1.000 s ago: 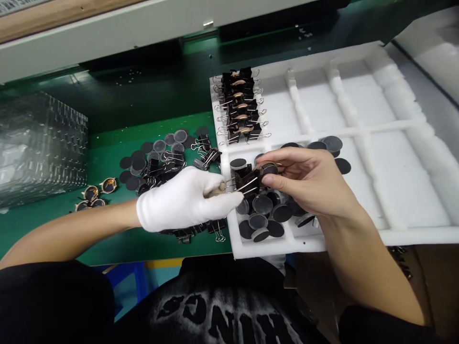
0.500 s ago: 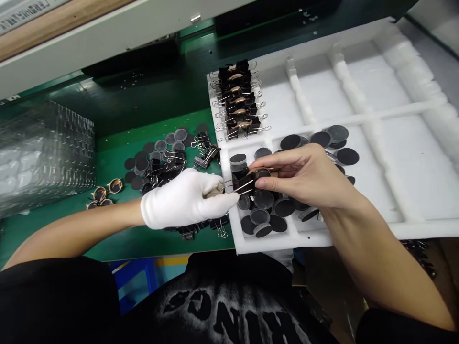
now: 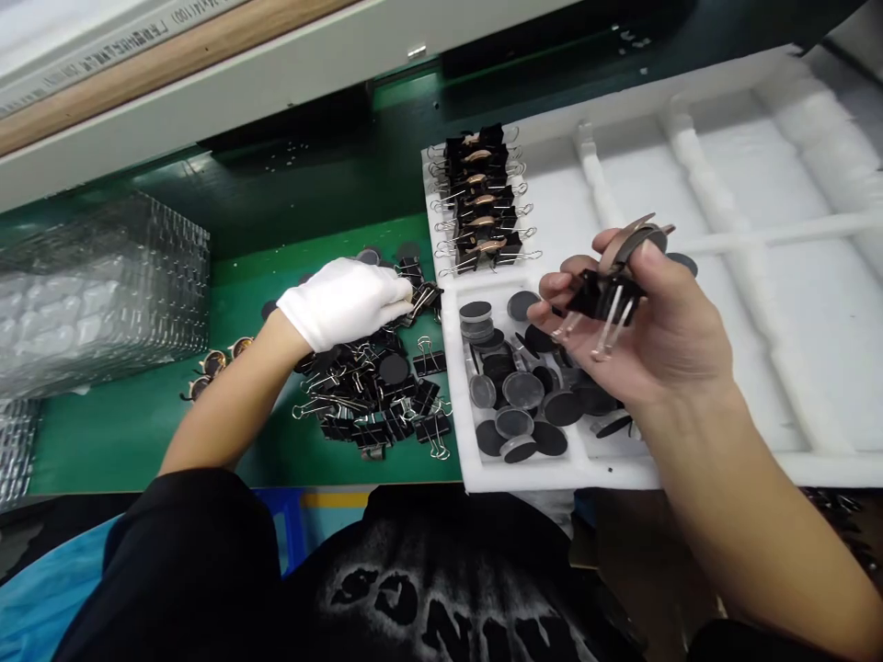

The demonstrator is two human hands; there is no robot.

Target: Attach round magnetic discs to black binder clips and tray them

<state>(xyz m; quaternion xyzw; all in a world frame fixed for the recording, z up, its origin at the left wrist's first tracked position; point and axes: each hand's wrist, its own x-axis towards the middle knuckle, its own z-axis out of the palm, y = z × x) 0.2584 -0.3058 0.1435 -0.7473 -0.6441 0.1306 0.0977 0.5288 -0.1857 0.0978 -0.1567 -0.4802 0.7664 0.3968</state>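
My bare right hand (image 3: 655,322) is raised above the white foam tray (image 3: 724,184) and grips a round part clamped in a black binder clip (image 3: 611,280), the clip's wire handles pointing down. My white-gloved left hand (image 3: 345,302) has its fingers closed at the top of a heap of loose black binder clips (image 3: 376,405) on the green mat, with a clip (image 3: 422,296) at its fingertips. Several dark round discs (image 3: 524,391) lie in the tray's near-left compartment below my right hand. A row of clipped parts (image 3: 483,198) fills the far-left compartment.
A stack of clear plastic blister trays (image 3: 97,294) stands at the left. A few gold-rimmed round parts (image 3: 213,363) lie on the green mat (image 3: 138,423) near my left forearm. A grey rail (image 3: 276,74) runs along the far edge. The tray's right compartments hold nothing.
My hands have parted. The right hand lifted the clipped part up and to the right. The left hand let go of it and moved back-left to the binder clip heap.
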